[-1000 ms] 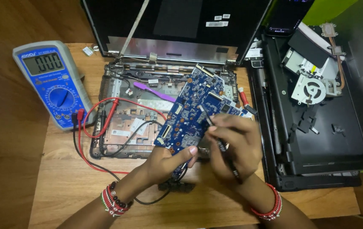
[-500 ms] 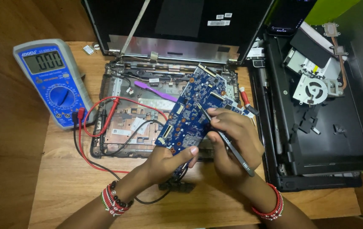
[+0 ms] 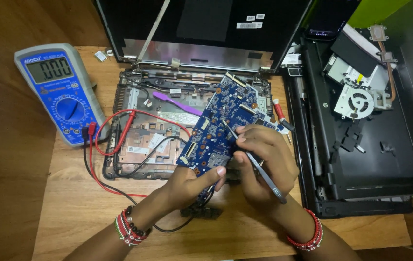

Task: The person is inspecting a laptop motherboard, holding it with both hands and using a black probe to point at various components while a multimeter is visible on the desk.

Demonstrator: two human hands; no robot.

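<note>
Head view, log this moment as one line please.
left hand: holds blue circuit board | right hand: tweezers on board | multimeter left

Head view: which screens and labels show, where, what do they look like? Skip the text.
Multimeter screen: far left on the blue meter, grey rectangular display with dark digits.
Small white stickers: top centre on the black laptop lid, flat rectangles.
White label: inside the open laptop base, left of the hands, rectangular.
Phone: top right, dark screen, mostly cropped.
</note>
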